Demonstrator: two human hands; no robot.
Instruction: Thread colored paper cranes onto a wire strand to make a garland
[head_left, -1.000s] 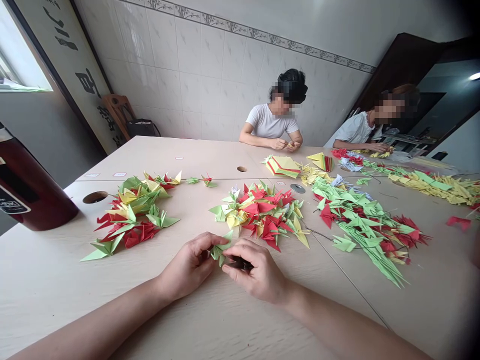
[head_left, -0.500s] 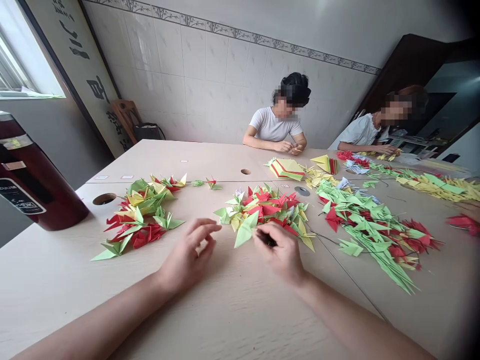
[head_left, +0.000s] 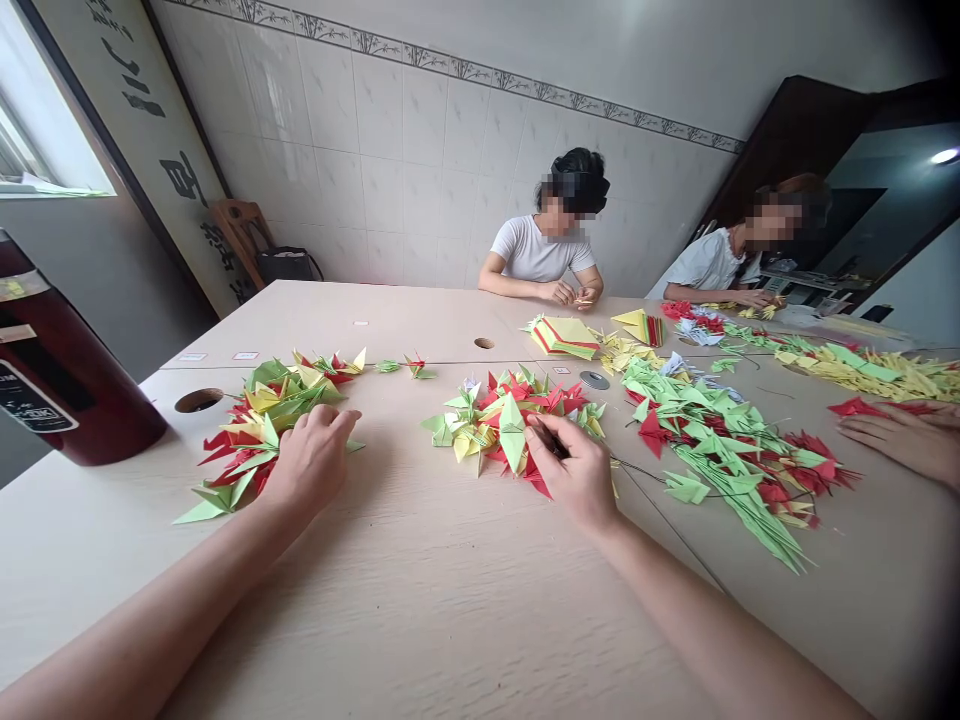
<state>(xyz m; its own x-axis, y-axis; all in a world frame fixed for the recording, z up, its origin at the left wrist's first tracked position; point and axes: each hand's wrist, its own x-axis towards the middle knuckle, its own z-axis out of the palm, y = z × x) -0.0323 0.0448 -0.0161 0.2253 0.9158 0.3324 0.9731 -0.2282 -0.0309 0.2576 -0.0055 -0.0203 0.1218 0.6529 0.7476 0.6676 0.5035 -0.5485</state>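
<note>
My right hand [head_left: 581,470] pinches a light green folded paper crane [head_left: 512,432] between thumb and fingers. A dark object [head_left: 556,447], too small to make out, shows inside that hand. Behind and below it lies a middle heap of red, green and yellow paper cranes [head_left: 461,425]. My left hand [head_left: 315,455] has its bent fingers over the right edge of another heap of cranes [head_left: 259,400]. Its fingers look loosely apart, though the thumb and fingertips are partly hidden. A green wing tip sticks out beside them.
A dark red flask [head_left: 82,400] stands at left near a table hole [head_left: 199,400]. Strung cranes [head_left: 720,440] lie at right with a thin cord. A co-worker's hand [head_left: 900,440] touches red cranes. Across the table, two people work near stacked paper [head_left: 562,337].
My left hand has moved left onto the left heap. My right hand has lifted and turned the green crane more upright. A co-worker's hand has come further in at right.
</note>
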